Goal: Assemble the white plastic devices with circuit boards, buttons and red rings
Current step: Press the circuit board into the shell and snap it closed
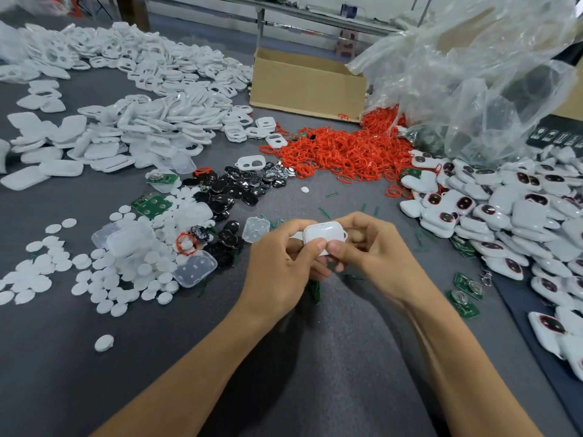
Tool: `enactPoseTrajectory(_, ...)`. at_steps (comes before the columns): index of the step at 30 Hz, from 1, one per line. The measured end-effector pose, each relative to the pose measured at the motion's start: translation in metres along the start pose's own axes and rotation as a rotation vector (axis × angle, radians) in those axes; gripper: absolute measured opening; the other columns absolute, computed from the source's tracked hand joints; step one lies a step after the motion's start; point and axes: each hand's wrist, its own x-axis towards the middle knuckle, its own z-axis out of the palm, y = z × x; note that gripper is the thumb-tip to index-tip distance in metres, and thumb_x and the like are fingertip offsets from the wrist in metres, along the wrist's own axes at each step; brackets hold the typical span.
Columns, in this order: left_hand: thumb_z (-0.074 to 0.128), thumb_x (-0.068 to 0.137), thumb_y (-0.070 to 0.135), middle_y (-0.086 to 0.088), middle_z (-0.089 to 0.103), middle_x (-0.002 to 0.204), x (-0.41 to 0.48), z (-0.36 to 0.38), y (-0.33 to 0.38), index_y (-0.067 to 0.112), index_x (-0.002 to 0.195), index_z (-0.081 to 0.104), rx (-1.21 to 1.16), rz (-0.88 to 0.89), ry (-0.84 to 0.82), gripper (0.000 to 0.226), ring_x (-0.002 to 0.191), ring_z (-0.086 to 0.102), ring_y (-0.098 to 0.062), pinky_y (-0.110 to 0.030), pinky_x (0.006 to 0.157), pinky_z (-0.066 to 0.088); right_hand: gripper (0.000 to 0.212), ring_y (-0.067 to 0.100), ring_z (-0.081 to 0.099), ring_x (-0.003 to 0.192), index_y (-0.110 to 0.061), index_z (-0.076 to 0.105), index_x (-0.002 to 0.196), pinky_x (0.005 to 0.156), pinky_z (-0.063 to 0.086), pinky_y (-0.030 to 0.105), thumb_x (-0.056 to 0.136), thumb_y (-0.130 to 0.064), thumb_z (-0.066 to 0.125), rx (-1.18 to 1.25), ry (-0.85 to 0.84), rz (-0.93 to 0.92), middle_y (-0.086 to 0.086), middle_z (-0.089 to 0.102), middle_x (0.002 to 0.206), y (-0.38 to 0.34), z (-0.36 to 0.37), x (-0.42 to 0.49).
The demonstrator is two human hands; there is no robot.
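Note:
Both of my hands hold one white plastic device (324, 234) above the grey table, at the centre of the view. My left hand (277, 263) grips its left side, thumb pressed on the near edge. My right hand (369, 247) grips the right side, thumb tip meeting the left thumb. The device's smooth back faces up; its underside is hidden. A pile of red rings (344, 152) lies beyond the hands. Black buttons (239, 187) are scattered left of centre, with green circuit boards (153, 206) and white discs (104, 272) nearby.
White shell halves (132, 121) are heaped across the far left. Assembled devices (504, 209) are piled at the right. A cardboard box (307, 85) and a clear plastic bag (473, 74) stand at the back. More circuit boards (467, 294) lie at the right.

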Motion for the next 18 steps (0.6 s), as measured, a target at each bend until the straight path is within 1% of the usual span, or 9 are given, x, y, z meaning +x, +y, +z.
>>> enactPoseTrajectory(3, 0.060, 0.092, 0.004, -0.013, 0.073, 0.069, -0.001, 0.001, 0.001, 0.015, 0.099, 0.066, 0.002, 0.000, -0.005, 0.014, 0.059, 0.072, -0.027, -0.044, 0.061, 0.061, 0.016, 0.018, 0.050, 0.046, 0.011, 0.057, 0.099, 0.050, 0.045, 0.024, 0.084, 0.008, 0.062, 0.012, -0.007, 0.014, 0.015, 0.057, 0.059, -0.001, -0.001, 0.000)
enactPoseTrajectory(6, 0.060, 0.093, 0.003, -0.014, 0.072, 0.067, -0.002, 0.001, 0.004, 0.018, 0.094, 0.067, -0.023, -0.010, -0.007, 0.016, 0.057, 0.071, -0.027, -0.040, 0.058, 0.061, 0.016, 0.019, 0.051, 0.046, 0.009, 0.059, 0.099, 0.051, 0.046, 0.030, 0.084, 0.007, 0.063, -0.020, 0.016, -0.005, 0.014, 0.057, 0.057, -0.002, -0.001, 0.000)
enactPoseTrajectory(8, 0.059, 0.094, 0.006, -0.014, 0.071, 0.066, -0.002, 0.001, 0.006, 0.016, 0.095, 0.067, -0.090, -0.046, 0.008, 0.013, 0.054, 0.069, -0.028, -0.035, 0.055, 0.059, 0.021, 0.017, 0.053, 0.048, -0.001, 0.063, 0.104, 0.056, 0.047, 0.035, 0.084, 0.003, 0.065, -0.122, 0.065, -0.078, 0.010, 0.059, 0.056, -0.002, 0.003, 0.000)
enactPoseTrajectory(10, 0.057, 0.095, 0.008, -0.013, 0.068, 0.064, 0.000, 0.000, 0.009, 0.013, 0.104, 0.066, -0.169, -0.099, 0.031, 0.014, 0.049, 0.065, -0.023, -0.027, 0.049, 0.054, 0.031, 0.012, 0.053, 0.051, -0.015, 0.065, 0.109, 0.060, 0.048, 0.031, 0.081, -0.004, 0.071, -0.254, 0.106, -0.156, -0.001, 0.060, 0.056, -0.003, 0.006, 0.000)
enactPoseTrajectory(11, 0.056, 0.096, 0.008, -0.012, 0.067, 0.062, 0.001, -0.001, 0.010, 0.012, 0.109, 0.065, -0.203, -0.122, 0.038, 0.017, 0.047, 0.063, -0.021, -0.024, 0.047, 0.051, 0.033, 0.009, 0.052, 0.052, -0.020, 0.065, 0.108, 0.061, 0.048, 0.028, 0.078, -0.008, 0.075, -0.306, 0.113, -0.170, -0.007, 0.061, 0.058, -0.004, 0.006, 0.000)
enactPoseTrajectory(12, 0.054, 0.097, 0.009, -0.012, 0.066, 0.061, 0.001, -0.002, 0.011, 0.011, 0.113, 0.064, -0.232, -0.139, 0.035, 0.019, 0.046, 0.061, -0.018, -0.023, 0.046, 0.050, 0.034, 0.008, 0.052, 0.053, -0.024, 0.066, 0.105, 0.062, 0.050, 0.030, 0.075, -0.012, 0.078, -0.336, 0.114, -0.166, -0.010, 0.063, 0.064, -0.005, 0.005, 0.000)
enactPoseTrajectory(15, 0.059, 0.093, 0.009, -0.008, 0.068, 0.063, 0.000, -0.003, 0.015, 0.011, 0.113, 0.064, -0.293, -0.158, -0.040, 0.020, 0.050, 0.062, -0.015, -0.024, 0.051, 0.054, 0.031, 0.023, 0.060, 0.059, -0.019, 0.069, 0.102, 0.067, 0.053, 0.045, 0.073, -0.017, 0.080, -0.340, 0.121, -0.141, 0.001, 0.071, 0.084, -0.006, -0.001, -0.001)
enactPoseTrajectory(17, 0.067, 0.086, 0.007, -0.005, 0.071, 0.067, 0.000, -0.005, 0.017, 0.012, 0.108, 0.065, -0.308, -0.164, -0.095, 0.022, 0.054, 0.065, -0.014, -0.022, 0.055, 0.055, 0.030, 0.027, 0.058, 0.058, -0.016, 0.070, 0.100, 0.066, 0.051, 0.045, 0.073, -0.021, 0.079, -0.275, 0.107, -0.121, 0.005, 0.071, 0.087, -0.008, -0.004, -0.002)
enactPoseTrajectory(18, 0.071, 0.081, 0.008, -0.006, 0.072, 0.069, 0.001, -0.006, 0.018, 0.010, 0.106, 0.066, -0.308, -0.167, -0.116, 0.025, 0.057, 0.067, -0.014, -0.021, 0.056, 0.055, 0.030, 0.022, 0.056, 0.056, -0.015, 0.070, 0.099, 0.063, 0.048, 0.042, 0.071, -0.024, 0.078, -0.223, 0.083, -0.097, 0.006, 0.071, 0.087, -0.009, -0.005, -0.003)
